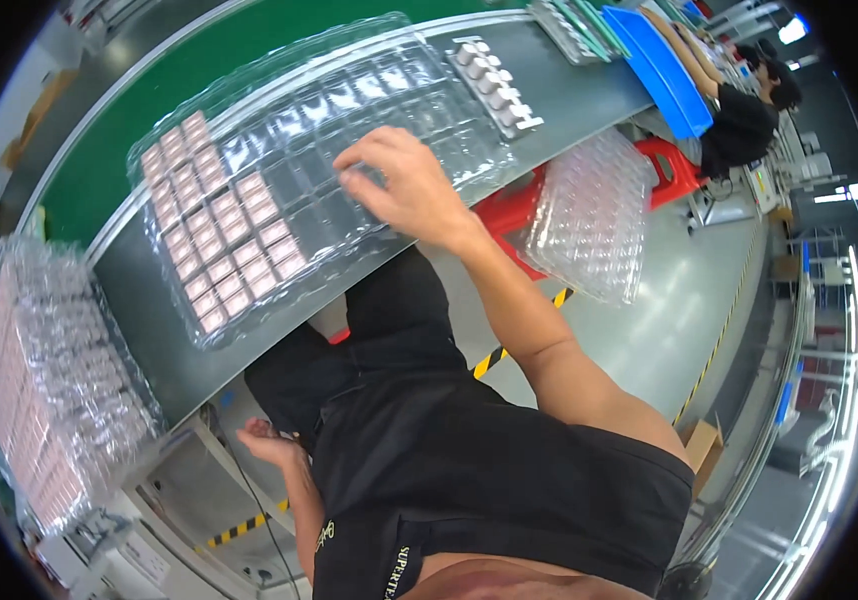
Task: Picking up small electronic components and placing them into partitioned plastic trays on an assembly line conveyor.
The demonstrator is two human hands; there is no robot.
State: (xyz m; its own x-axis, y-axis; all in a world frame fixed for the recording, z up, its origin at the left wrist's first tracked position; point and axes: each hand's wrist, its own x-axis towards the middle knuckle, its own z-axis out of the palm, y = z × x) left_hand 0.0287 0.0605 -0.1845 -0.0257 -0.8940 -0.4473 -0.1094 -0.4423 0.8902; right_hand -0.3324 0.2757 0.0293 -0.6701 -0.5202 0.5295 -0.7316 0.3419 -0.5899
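I judge the clear tray (334, 112) on the tabletop (164, 365) part done, pink pieces (227, 218) filling its left end, bare cells (301, 182) remaining near my right hand (401, 185), thumb and fingers apart, my left hand (267, 442) loosely spread below.

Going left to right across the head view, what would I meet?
Tall stack of clear trays, pale pink pieces, right hand, rack of white pieces, blue bin.

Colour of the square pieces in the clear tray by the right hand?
Pale pink square pieces; head view.
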